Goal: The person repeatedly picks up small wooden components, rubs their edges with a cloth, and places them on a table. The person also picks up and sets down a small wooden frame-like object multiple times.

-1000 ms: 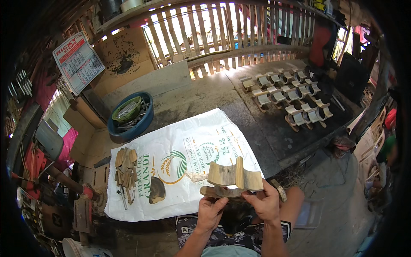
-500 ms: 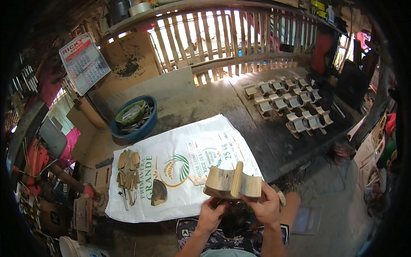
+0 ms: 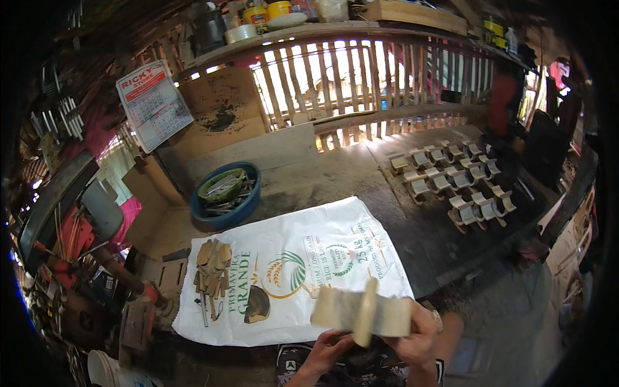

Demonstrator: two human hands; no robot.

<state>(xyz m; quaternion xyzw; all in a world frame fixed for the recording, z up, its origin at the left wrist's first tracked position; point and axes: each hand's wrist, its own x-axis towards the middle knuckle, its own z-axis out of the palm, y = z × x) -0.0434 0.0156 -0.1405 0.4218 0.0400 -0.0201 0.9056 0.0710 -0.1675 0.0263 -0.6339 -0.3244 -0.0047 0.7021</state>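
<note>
A curved pale wooden piece (image 3: 335,308) with a narrow upright wooden slat (image 3: 367,313) across its middle is held above my lap, slightly blurred. My right hand (image 3: 418,332) grips its right end, fingers wrapped behind. Below its lower edge, near the foot of the slat, my left hand (image 3: 330,351) is closed against it, fingertips partly hidden. A white printed sack (image 3: 303,238) lies spread on the bench just beyond. On its left part rest a pile of small wooden strips (image 3: 213,267), a thin metal rod (image 3: 205,311) and a dark, rounded flat piece (image 3: 256,304).
Several similar curved wooden pieces (image 3: 461,177) stand in rows at the bench's right. Behind the sack sits a blue basin (image 3: 225,219) holding a green bowl (image 3: 222,185) and metal tools. A red clamp-like machine (image 3: 74,232) is at left, with a white bucket (image 3: 103,367) below.
The curved wooden piece has tilted, its upper face now turned more toward me, and both hands have turned with it. The whole view has shifted, with the bench lower and further right.
</note>
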